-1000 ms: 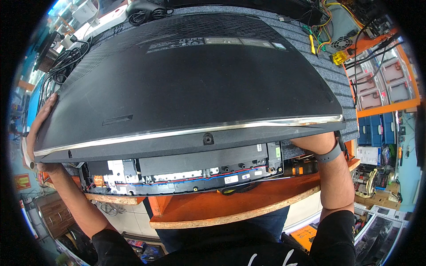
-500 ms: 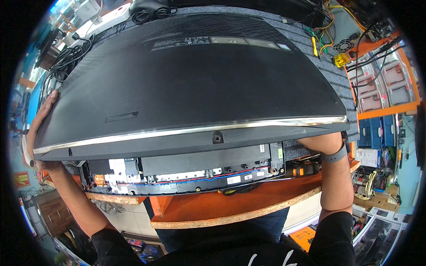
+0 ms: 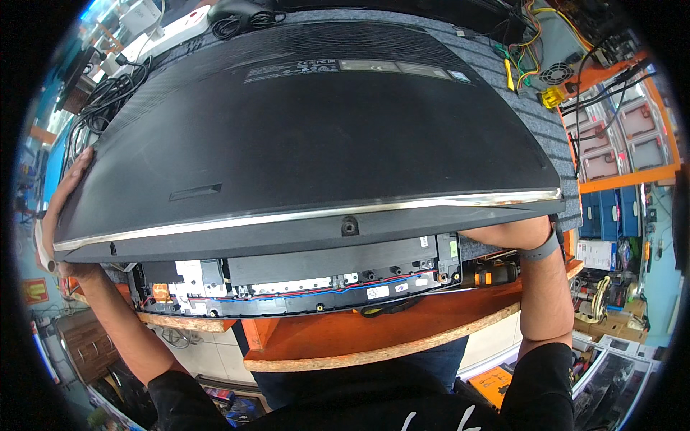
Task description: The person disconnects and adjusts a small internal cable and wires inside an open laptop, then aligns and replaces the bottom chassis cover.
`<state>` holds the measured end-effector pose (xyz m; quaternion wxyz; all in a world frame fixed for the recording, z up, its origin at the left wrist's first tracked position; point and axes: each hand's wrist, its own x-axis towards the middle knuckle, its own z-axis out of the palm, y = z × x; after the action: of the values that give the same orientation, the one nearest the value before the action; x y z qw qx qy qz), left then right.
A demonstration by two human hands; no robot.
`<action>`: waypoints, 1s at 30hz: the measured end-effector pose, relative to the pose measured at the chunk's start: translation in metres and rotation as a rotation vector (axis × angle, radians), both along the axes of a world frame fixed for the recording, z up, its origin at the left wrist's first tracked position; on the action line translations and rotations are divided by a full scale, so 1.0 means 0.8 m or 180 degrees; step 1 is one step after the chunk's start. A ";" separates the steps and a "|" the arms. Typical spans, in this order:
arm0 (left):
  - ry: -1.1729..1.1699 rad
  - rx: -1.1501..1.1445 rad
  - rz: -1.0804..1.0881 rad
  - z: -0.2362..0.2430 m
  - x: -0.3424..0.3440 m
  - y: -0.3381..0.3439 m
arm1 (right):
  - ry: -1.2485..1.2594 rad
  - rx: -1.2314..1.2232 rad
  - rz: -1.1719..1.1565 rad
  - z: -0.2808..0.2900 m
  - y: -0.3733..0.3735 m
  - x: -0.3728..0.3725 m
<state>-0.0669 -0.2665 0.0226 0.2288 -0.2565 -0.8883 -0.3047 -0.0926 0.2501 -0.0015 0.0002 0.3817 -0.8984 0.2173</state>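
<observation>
A large black laptop bottom cover (image 3: 323,136) spans the middle of the view, its near edge raised and bordered by a shiny silver strip. My left hand (image 3: 60,201) grips its left edge, fingers on top and thumb below. Under the right front corner is my right hand (image 3: 507,233); the cover hides its fingers. Beneath the raised edge lies the opened laptop base (image 3: 287,305), showing a dark flat battery, red and blue wires and white labels. Its far part is hidden by the cover.
Both laptop parts are over a grey ribbed mat (image 3: 528,118) on an orange bench (image 3: 388,337). Coiled black cables (image 3: 118,93) and a white power strip (image 3: 169,36) lie at the far left. A power supply with coloured wires (image 3: 557,72) stands at the far right.
My right hand has slid a little to the left beneath the cover. The cover's near edge has shifted very slightly; my left hand keeps its grip.
</observation>
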 end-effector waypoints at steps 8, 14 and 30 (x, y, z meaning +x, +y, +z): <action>0.0014 -0.0090 0.0008 -0.002 0.000 -0.005 | 0.0251 -0.0133 0.0157 -0.003 0.002 -0.005; 0.0017 -0.0153 0.0001 0.001 -0.001 -0.008 | 0.0502 -0.0098 0.0119 -0.007 0.005 -0.004; -0.0006 -0.0090 0.0009 0.000 0.000 -0.010 | 0.1043 0.0656 -0.0443 -0.021 -0.011 0.012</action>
<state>-0.0670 -0.2744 0.0224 0.2248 -0.2582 -0.8930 -0.2920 -0.0827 0.2410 -0.0180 0.1223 0.3469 -0.9280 0.0587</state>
